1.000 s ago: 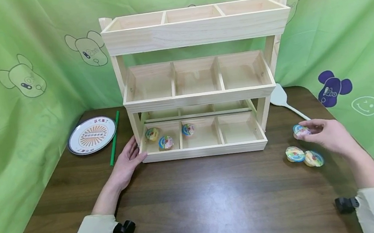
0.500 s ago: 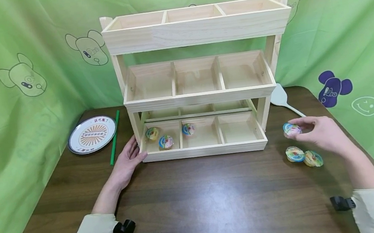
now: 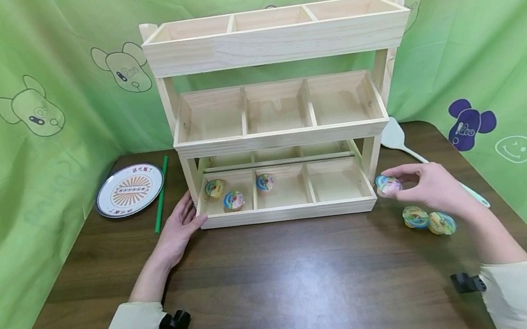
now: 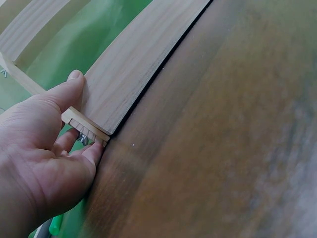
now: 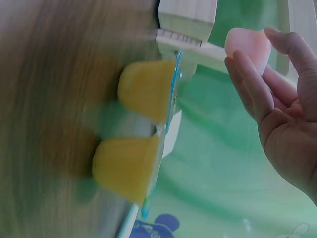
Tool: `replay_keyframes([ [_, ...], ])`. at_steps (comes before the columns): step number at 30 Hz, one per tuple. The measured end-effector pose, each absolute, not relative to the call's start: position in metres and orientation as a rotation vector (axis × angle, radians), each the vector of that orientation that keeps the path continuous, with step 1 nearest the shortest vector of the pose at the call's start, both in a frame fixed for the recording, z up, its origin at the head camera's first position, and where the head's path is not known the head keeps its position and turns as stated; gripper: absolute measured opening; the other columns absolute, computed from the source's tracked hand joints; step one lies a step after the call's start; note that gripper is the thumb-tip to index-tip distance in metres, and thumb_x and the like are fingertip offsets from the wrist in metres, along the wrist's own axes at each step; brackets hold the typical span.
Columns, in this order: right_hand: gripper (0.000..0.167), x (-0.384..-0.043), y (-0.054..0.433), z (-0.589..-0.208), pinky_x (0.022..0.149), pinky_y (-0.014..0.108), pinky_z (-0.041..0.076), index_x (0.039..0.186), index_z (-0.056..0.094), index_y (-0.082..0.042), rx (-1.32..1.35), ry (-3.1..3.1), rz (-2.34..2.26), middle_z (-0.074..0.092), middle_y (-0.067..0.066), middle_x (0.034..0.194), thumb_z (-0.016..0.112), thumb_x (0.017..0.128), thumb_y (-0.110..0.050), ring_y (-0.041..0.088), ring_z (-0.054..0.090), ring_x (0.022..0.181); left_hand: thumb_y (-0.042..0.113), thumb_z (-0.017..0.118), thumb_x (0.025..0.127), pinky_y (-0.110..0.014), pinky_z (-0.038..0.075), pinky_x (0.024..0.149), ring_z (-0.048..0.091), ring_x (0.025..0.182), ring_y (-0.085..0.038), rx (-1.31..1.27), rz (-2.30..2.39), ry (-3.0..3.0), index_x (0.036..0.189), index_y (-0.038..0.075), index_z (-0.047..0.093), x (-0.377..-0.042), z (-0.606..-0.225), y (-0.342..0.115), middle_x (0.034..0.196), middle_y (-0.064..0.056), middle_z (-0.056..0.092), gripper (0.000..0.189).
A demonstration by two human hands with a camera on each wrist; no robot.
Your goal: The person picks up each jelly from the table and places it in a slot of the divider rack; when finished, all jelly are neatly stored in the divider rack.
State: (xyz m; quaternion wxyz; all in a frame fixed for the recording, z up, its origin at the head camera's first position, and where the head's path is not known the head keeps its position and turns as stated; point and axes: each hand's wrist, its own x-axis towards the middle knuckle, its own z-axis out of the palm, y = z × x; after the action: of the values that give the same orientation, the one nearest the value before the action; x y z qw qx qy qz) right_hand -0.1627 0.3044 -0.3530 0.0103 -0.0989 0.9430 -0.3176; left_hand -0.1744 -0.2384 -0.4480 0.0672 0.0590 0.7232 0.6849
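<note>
A pink jelly cup (image 3: 388, 185) is pinched between the thumb and fingers of my right hand (image 3: 428, 187), lifted beside the lower right corner of the wooden rack (image 3: 285, 139). The right wrist view shows the same pink cup (image 5: 247, 44) from its side. My left hand (image 3: 179, 231) holds the bottom tier's left front corner, thumb on the front edge and other fingers round the side. Two yellow jelly cups, one (image 3: 416, 217) left of the other (image 3: 442, 223), stand on the table below my right hand. Inside the bottom tier, two cups (image 3: 234, 200) lie in the left compartment and one (image 3: 265, 182) in the middle.
A white plate (image 3: 130, 191) and a green stick (image 3: 161, 194) lie left of the rack. Behind my right hand is a white spatula (image 3: 392, 135), partly hidden. Green printed cloth (image 3: 43, 160) surrounds the brown table (image 3: 280, 290).
My right hand has moved left with the pink jelly cup, from above the yellow cups to beside the rack's right corner. My left hand has stayed in place.
</note>
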Motion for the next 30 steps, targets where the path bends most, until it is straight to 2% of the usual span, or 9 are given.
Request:
replay_keyframes([
  [5,0.047,-0.168,0.293,-0.356,0.077,0.013,0.046,0.124,0.072,-0.01,-0.389,2.909,-1.032,0.073,0.01,0.112,0.082,0.086,-0.035,0.006,0.065,0.098,0.007,0.059,0.103,-0.042,0.021,0.12,0.014,0.152,-0.028,0.174,2.061,2.185,0.164,0.011,0.006,-0.174,-0.448,-0.238,0.168,-0.01,0.009,0.081],
  [11,0.041,-0.175,0.279,-0.36,0.074,0.017,0.048,0.121,0.074,-0.009,-0.458,2.884,-1.049,0.075,0.006,0.104,0.082,0.085,-0.028,0.014,0.067,0.093,0.007,0.059,0.103,-0.043,0.02,0.12,0.014,0.152,-0.029,0.177,2.066,2.182,0.164,0.011,0.006,-0.174,-0.449,-0.238,0.168,-0.011,0.008,0.081],
  [19,0.042,-0.183,0.26,-0.358,0.073,0.021,0.051,0.121,0.073,-0.007,-0.504,2.82,-1.109,0.074,0.007,0.103,0.083,0.084,-0.023,0.019,0.066,0.093,0.005,0.059,0.102,-0.043,0.021,0.12,0.014,0.152,-0.029,0.18,2.073,2.18,0.164,0.011,0.007,-0.175,-0.449,-0.238,0.168,-0.011,0.008,0.081],
  [30,0.038,-0.195,0.236,-0.359,0.075,0.022,0.048,0.12,0.074,-0.009,-0.552,2.767,-1.131,0.072,0.003,0.095,0.08,0.084,-0.018,0.02,0.065,0.094,0.007,0.06,0.102,-0.039,0.023,0.119,0.014,0.152,-0.028,0.183,2.079,2.175,0.164,0.011,0.008,-0.175,-0.45,-0.238,0.168,-0.01,0.009,0.081],
])
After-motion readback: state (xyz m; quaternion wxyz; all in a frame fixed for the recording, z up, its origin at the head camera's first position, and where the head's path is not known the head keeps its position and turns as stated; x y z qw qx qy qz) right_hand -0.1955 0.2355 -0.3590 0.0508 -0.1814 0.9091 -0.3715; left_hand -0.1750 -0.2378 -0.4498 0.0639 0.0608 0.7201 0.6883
